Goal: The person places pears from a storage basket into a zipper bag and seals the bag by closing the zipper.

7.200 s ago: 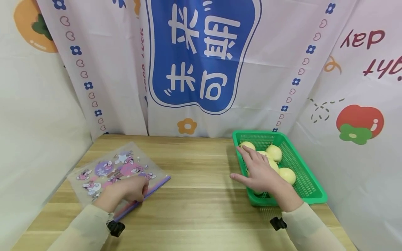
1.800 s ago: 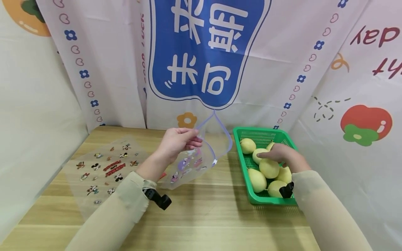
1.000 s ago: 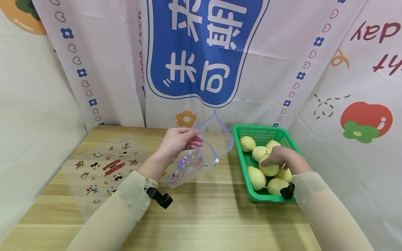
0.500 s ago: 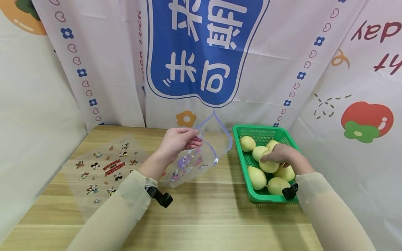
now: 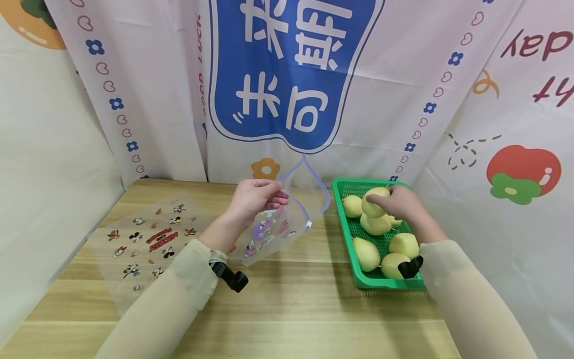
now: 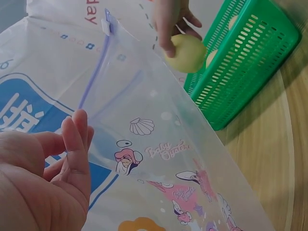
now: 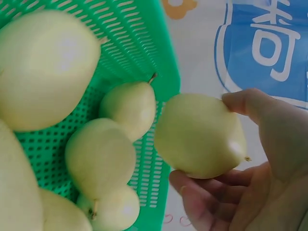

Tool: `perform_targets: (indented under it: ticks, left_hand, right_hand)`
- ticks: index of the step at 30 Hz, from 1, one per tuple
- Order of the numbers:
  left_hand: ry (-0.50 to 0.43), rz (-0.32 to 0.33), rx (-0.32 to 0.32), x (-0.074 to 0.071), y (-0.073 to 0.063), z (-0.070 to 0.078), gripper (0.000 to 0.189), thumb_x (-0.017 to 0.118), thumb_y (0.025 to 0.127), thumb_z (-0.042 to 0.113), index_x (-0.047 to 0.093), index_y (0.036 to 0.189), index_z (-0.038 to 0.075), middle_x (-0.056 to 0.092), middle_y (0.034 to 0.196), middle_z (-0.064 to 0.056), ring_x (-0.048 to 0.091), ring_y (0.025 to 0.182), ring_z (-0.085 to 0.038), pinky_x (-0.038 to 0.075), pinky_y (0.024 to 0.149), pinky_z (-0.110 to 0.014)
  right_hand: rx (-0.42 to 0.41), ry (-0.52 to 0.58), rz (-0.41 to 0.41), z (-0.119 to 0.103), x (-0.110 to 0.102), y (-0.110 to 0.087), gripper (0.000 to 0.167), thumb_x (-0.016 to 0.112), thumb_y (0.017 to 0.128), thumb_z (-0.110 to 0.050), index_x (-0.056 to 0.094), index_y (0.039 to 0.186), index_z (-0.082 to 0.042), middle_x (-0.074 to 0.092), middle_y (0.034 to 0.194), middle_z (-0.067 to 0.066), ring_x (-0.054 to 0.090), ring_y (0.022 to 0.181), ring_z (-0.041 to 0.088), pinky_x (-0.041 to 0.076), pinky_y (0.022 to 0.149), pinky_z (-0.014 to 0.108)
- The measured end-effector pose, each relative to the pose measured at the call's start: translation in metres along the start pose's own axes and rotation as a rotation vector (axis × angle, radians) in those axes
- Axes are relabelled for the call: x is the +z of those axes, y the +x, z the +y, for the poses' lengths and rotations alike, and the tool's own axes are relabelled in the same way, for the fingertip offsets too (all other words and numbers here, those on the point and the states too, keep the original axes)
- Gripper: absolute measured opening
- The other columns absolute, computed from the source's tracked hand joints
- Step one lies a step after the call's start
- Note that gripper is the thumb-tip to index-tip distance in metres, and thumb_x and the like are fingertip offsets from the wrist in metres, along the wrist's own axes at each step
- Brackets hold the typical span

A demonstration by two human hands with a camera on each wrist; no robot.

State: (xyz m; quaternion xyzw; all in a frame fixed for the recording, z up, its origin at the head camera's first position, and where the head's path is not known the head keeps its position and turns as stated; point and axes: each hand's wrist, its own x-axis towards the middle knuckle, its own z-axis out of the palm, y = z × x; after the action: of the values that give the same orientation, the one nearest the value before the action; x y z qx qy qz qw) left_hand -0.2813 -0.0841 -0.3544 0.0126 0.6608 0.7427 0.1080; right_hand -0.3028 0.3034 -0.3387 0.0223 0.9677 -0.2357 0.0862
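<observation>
My left hand [image 5: 257, 200] pinches the rim of a clear zip bag [image 6: 159, 139] with a purple edge and pink-and-purple cartoon prints. The bag's mouth gapes wide, and its white slider [image 5: 308, 225] sits at the right corner. My right hand [image 5: 401, 203] grips a pale yellow pear [image 7: 199, 135] between thumb and fingers, raised over the far part of the green basket [image 5: 357, 271]. Several more pears [image 5: 365, 254] lie in that basket below it. In the left wrist view the held pear shows beyond the bag, near the basket wall.
A second clear bag [image 5: 148, 249] with small cartoon prints and red lettering lies flat on the left of the wooden table [image 5: 287, 319]. Printed white cloth [image 5: 170, 99] hangs behind the table and along both sides.
The left hand has lifted the purple-edged bag off the table and its mouth has opened. The right hand has gripped a pear and raised it toward the back; pears in the basket have shifted.
</observation>
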Motion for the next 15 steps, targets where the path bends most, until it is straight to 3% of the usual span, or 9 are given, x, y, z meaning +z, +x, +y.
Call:
perform_targets:
  ticks: [3, 7, 10, 15]
  left_hand:
    - [0.003, 0.007, -0.004, 0.001, 0.001, 0.002, 0.035, 0.070, 0.109, 0.018, 0.072, 0.134, -0.006, 0.083, 0.091, -0.006, 0.081, 0.076, -0.010, 0.065, 0.071, -0.020]
    - [0.006, 0.021, -0.007, 0.002, 0.003, 0.003, 0.033, 0.070, 0.109, 0.018, 0.073, 0.132, -0.005, 0.082, 0.090, -0.005, 0.081, 0.076, -0.010, 0.066, 0.072, -0.020]
    - [0.007, 0.023, -0.009, 0.002, 0.005, 0.004, 0.033, 0.070, 0.109, 0.018, 0.073, 0.132, -0.006, 0.082, 0.090, -0.005, 0.080, 0.075, -0.010, 0.066, 0.072, -0.021]
    - [0.001, 0.025, -0.005, 0.003, 0.006, 0.005, 0.033, 0.070, 0.109, 0.016, 0.072, 0.133, -0.007, 0.082, 0.088, -0.005, 0.080, 0.074, -0.009, 0.065, 0.070, -0.020]
  right_hand:
    - [-0.009, 0.011, 0.041, -0.008, -0.002, 0.001, 0.095, 0.059, 0.101, -0.074, 0.053, 0.150, 0.008, 0.069, 0.123, 0.026, 0.072, 0.097, 0.034, 0.060, 0.078, 0.042]
    - [-0.008, 0.079, 0.079, -0.024, -0.005, 0.000, 0.103, 0.056, 0.099, -0.079, 0.045, 0.157, 0.005, 0.063, 0.139, 0.029, 0.069, 0.113, 0.039, 0.058, 0.093, 0.050]
    - [-0.024, 0.136, 0.109, -0.039, -0.006, -0.003, 0.101, 0.056, 0.098, -0.082, 0.047, 0.156, 0.001, 0.062, 0.141, 0.026, 0.063, 0.120, 0.040, 0.055, 0.101, 0.054]
    - [-0.086, 0.180, 0.158, -0.070, -0.010, -0.010, 0.092, 0.060, 0.095, -0.084, 0.057, 0.143, -0.005, 0.065, 0.131, 0.017, 0.060, 0.114, 0.034, 0.051, 0.095, 0.046]
